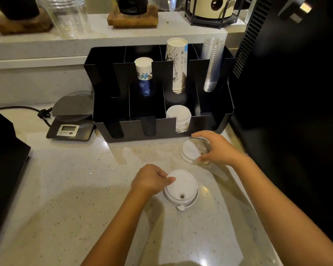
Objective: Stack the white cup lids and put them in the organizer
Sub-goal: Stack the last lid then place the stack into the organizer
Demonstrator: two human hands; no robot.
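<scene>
A small stack of white cup lids [183,189] rests on the counter in front of me, sip hole toward me. My left hand [150,180] grips its left edge, thumb on top. Another white lid [190,150] lies on the counter to the right, close to the organizer, and my right hand [217,148] curls over it, fingers on its rim. The black organizer [213,120] stands behind. Its front row holds a stack of white lids [178,114] in the third slot; the other front slots look dark.
The organizer's back row holds printed paper cups [144,75], a taller paper cup stack [178,64] and clear plastic cups [212,62]. A digital scale [69,121] with a cable sits left of it. A black machine [288,93] stands at the right, a dark object [4,150] at the left edge.
</scene>
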